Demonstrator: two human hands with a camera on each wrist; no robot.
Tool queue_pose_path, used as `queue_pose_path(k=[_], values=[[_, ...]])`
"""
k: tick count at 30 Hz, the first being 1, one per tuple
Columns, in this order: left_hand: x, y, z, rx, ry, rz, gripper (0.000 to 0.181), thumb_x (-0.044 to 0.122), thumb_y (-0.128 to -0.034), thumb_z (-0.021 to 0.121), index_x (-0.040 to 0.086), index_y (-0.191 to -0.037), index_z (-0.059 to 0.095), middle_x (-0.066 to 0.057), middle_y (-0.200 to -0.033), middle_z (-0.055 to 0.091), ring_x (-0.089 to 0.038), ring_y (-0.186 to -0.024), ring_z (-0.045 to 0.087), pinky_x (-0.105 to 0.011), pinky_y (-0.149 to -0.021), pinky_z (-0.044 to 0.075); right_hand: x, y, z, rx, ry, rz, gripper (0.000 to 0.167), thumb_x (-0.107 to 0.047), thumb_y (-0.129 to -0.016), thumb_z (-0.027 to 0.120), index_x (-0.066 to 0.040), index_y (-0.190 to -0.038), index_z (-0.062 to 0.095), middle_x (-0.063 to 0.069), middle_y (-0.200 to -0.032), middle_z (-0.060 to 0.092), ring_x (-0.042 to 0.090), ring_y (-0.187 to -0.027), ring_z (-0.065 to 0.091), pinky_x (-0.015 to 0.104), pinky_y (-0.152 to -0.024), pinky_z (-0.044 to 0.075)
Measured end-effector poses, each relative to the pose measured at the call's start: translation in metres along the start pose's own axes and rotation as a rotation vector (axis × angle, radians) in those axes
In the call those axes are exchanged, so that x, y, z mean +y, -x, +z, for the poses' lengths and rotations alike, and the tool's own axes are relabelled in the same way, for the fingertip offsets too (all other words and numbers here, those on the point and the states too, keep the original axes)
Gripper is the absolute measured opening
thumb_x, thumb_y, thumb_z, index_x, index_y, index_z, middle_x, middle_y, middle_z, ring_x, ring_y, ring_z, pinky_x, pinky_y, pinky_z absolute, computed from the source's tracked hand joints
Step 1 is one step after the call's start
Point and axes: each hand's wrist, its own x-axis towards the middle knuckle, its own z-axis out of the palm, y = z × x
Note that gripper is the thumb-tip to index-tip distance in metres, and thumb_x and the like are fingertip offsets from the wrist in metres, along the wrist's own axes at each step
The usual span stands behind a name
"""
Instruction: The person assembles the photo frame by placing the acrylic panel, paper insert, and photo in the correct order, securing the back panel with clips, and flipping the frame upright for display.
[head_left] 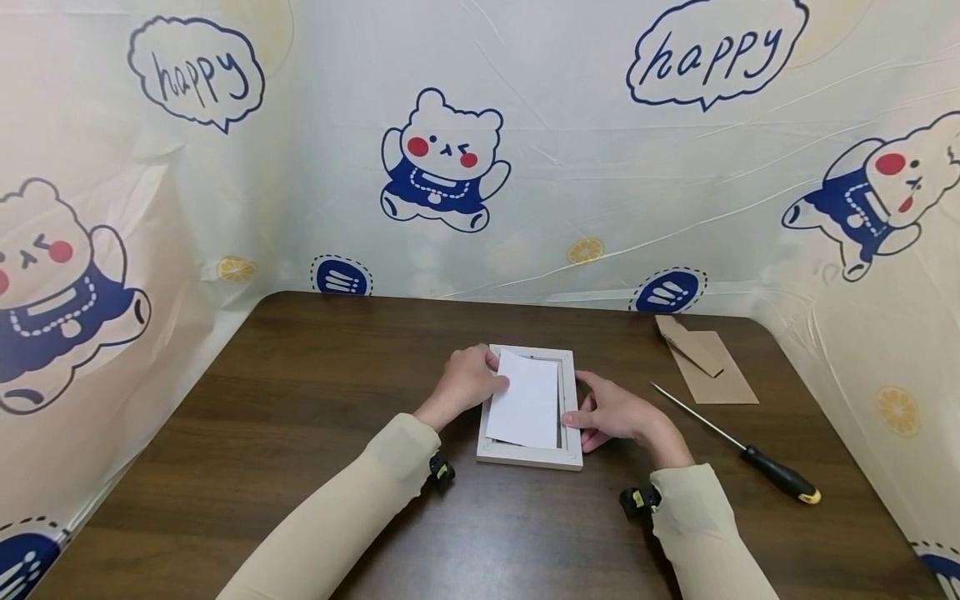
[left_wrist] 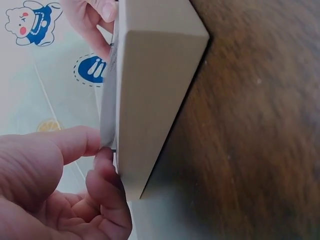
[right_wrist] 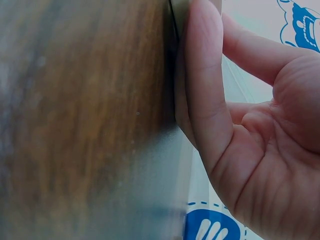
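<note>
Two hands at work on a picture frame upon a dark wooden table (head_left: 360, 367), from left to right. The left hand (head_left: 467, 379) comes in at the frame's left side, its thumb and forefinger pinching the left margin of a white sheet (head_left: 522, 404). The sheet lies slightly askew across the frame's opening, overlapping the left bar; a dark gap shows along its right edge. Being thin, it should prove light and easily creased; a gentle two-fingered hold at the margin suits it, whereas pressure on the middle, above the opening, might buckle it. The white frame (head_left: 528, 457) lies flat in the middle of the table, its short sides far and near. It appears rigid and fairly light, probably of wood, with smooth bars that could slide on the tabletop; the outer long sides offer the firmest hold. The right hand (head_left: 615, 410) grips the right bar, thumb on the upper face and fingers along the outer side. Farther right, toward the far edge, a folded brown strip (head_left: 688, 346) rests partly over a flat brown panel (head_left: 729, 385); both look like stiff, light cardboard. Nearer, a screwdriver (head_left: 759, 462) lies obliquely, tip toward the far left, its thick black handle the natural grip.
</note>
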Motion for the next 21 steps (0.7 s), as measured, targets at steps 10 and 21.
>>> queue_pose_path(k=[10, 21], values=[[0.001, 0.002, 0.008, 0.041, 0.0, 0.016, 0.025, 0.019, -0.0922, 0.08, 0.004, -0.106, 0.065, -0.011, -0.097, 0.068, -0.027, -0.086, 0.059, -0.037, -0.075, 0.052, 0.001, -0.001, -0.001, 0.012, 0.007, 0.004, 0.094, -0.018, -0.098, 0.078, -0.002, -0.167, 0.017, 0.019, -0.101, 0.063, 0.023, -0.073, 0.071, 0.036, -0.067, 0.064], [0.004, 0.004, 0.012, 0.043, 0.002, -0.007, 0.031, 0.02, -0.0934, 0.08, 0.004, -0.112, 0.062, -0.013, -0.098, 0.067, -0.028, -0.086, 0.059, -0.04, -0.077, 0.052, 0.0, 0.0, 0.0, 0.013, 0.013, 0.005, 0.092, -0.018, -0.099, 0.077, -0.002, -0.167, 0.017, 0.018, -0.102, 0.063, 0.023, -0.073, 0.071, 0.036, -0.067, 0.064]])
